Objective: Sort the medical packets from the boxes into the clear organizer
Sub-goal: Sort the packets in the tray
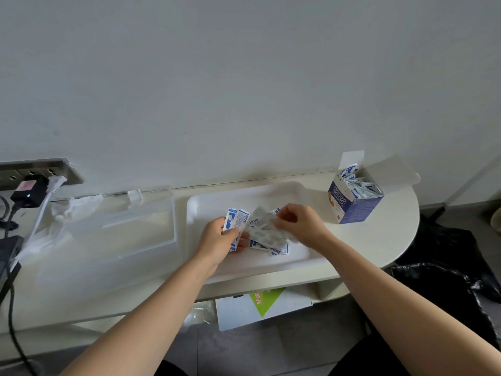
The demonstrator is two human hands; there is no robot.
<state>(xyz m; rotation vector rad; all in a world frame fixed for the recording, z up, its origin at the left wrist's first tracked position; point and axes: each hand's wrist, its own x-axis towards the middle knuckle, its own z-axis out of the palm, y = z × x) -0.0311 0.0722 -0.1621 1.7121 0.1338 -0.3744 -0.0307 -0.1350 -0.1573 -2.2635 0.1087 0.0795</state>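
Over a white tray (244, 195) my left hand (217, 240) grips a small stack of blue-and-white bandage packets (237, 219), held upright. My right hand (295, 223) pinches one pale packet (264, 217) above a loose pile of packets (268, 242) lying in the tray. An open blue box (355, 198), full of more packets, stands on the table to the right of the tray. The clear organizer (122, 229) lies left of the tray, and I see nothing in it.
The white table (385, 240) ends in a rounded right edge. A power strip with plugs and cables (32, 185) sits at far left. A white-and-green box (260, 308) lies on the shelf below. Black bags (447, 272) lie on the floor at right.
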